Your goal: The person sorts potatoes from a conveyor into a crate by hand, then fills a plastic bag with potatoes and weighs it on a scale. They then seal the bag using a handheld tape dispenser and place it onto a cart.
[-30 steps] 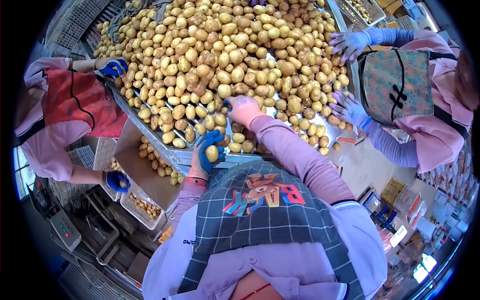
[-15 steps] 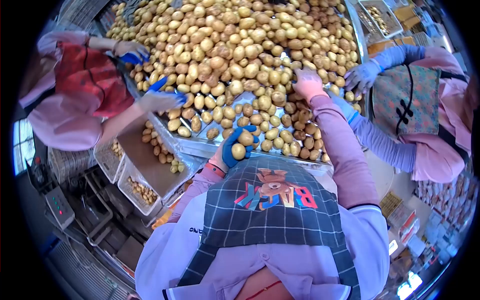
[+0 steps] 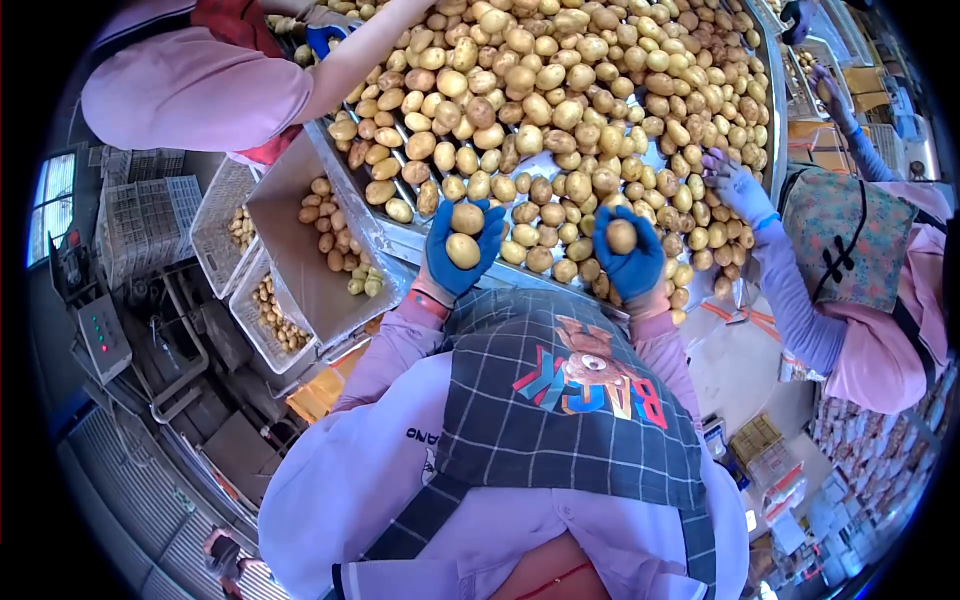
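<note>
Two potatoes rest in my left hand, which wears a blue-palmed glove and is turned palm up at the near edge of the sorting table. My right hand, gloved the same way, cups one potato with its palm up. Both hands are level with each other, a short way apart, with loose potatoes lying between and beyond them. The large potato pile spreads over the metal table.
A co-worker's sleeve and arm reach over the table at upper left. Another co-worker's gloved hand touches potatoes at right. A grey bin with potatoes and white baskets stand at left.
My right hand has drawn back from the pile toward me and turned palm up with a potato. The view has shifted. The left co-worker's arm now reaches farther across.
</note>
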### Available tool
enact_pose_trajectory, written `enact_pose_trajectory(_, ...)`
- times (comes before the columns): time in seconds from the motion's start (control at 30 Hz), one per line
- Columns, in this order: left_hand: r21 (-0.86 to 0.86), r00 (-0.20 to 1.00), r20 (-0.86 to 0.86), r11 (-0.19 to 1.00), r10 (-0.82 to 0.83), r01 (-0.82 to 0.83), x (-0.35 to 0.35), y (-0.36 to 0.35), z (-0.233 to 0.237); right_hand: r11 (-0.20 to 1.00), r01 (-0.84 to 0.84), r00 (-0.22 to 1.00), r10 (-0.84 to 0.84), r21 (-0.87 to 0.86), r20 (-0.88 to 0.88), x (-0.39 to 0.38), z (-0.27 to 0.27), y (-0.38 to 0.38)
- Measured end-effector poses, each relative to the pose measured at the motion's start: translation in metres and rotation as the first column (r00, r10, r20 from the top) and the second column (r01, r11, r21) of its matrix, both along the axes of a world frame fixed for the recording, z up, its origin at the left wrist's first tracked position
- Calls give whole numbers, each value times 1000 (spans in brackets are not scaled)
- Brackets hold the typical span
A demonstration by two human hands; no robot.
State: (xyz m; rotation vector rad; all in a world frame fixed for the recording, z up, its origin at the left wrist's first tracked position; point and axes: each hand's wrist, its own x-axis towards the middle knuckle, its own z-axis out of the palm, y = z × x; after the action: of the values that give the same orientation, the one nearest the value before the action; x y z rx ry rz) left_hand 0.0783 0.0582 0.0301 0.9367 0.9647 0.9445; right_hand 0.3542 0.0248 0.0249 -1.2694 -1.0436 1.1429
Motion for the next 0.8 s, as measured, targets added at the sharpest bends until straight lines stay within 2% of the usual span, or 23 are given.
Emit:
enact_pose_trajectory(0.03,-329,894,421,944,150,-3,9,9,17,995,-18,991,5,-102,-132,-17,15,-2)
enact_pose_trajectory(0.07,-595,613,682,790,399,148,15,14,31,984,-69,982,39,-165,-184,-26,26,-3)
enact_pose_trajectory(0.1,-547,503,789,776,353,314,15,17,36,984,-163,985,159,-72,-63,-31,41,-1)
enact_pose_trajectory(0.13,-544,503,792,775,347,322,19,13,30,964,-267,961,266,10,70,-34,54,4)
enact_pose_trajectory(0.17,-232,863,505,963,-4,140,25,6,21,965,-262,963,261,11,72,-36,61,8)
enact_pose_trajectory(0.2,176,988,-38,972,-149,154,30,0,13,967,-223,958,195,-119,-210,-38,65,13)
enact_pose_trajectory(0.23,-158,919,391,981,-44,114,34,1,24,943,-221,881,82,-251,-465,-40,65,19)
enact_pose_trajectory(0.27,-160,920,391,981,-36,107,32,-1,22,964,-173,930,92,-203,-355,-39,55,19)
enact_pose_trajectory(0.3,19,981,171,996,-89,88,29,-2,17,962,-136,910,27,-236,-414,-37,50,18)
enact_pose_trajectory(0.33,195,993,-67,975,-93,104,25,-1,14,957,-107,882,-35,-271,-470,-34,45,19)
enact_pose_trajectory(0.37,319,879,-468,909,-94,268,16,4,23,949,-101,898,-43,-299,-438,-31,41,16)
enact_pose_trajectory(0.4,348,704,-706,831,-72,434,12,6,35,933,-109,870,-77,-344,-486,-30,36,13)
enact_pose_trajectory(0.43,0,990,-34,991,-137,137,7,7,33,909,-123,850,-110,-398,-515,-29,32,10)
enact_pose_trajectory(0.47,-457,779,593,882,203,119,1,9,31,882,-140,829,-144,-450,-540,-30,27,7)
enact_pose_trajectory(0.5,-95,930,365,991,-50,91,-8,8,28,874,-161,814,-145,-458,-563,-32,22,4)
enact_pose_trajectory(0.53,-427,751,623,900,220,91,-14,11,44,871,-181,812,-130,-457,-569,-37,22,5)
enact_pose_trajectory(0.6,-374,790,592,922,157,98,-24,7,40,846,-221,860,-64,-484,-506,-43,28,3)
enact_pose_trajectory(0.63,-396,858,480,918,182,26,-17,8,45,836,-261,861,-23,-482,-507,-49,32,7)
enact_pose_trajectory(0.67,-396,855,488,917,175,38,-11,6,47,833,-290,869,23,-472,-494,-53,36,9)
enact_pose_trajectory(0.7,-245,909,414,968,59,49,-3,3,47,870,-305,902,134,-387,-410,-61,41,11)
enact_pose_trajectory(0.73,-85,946,322,993,-47,79,6,1,48,896,-326,923,233,-302,-306,-66,45,14)
enact_pose_trajectory(0.77,254,969,-172,943,-177,217,12,1,52,893,-389,902,317,-229,-294,-69,49,19)
enact_pose_trajectory(0.8,-83,950,257,976,-175,202,22,-3,49,870,-399,821,199,-289,-535,-70,61,17)
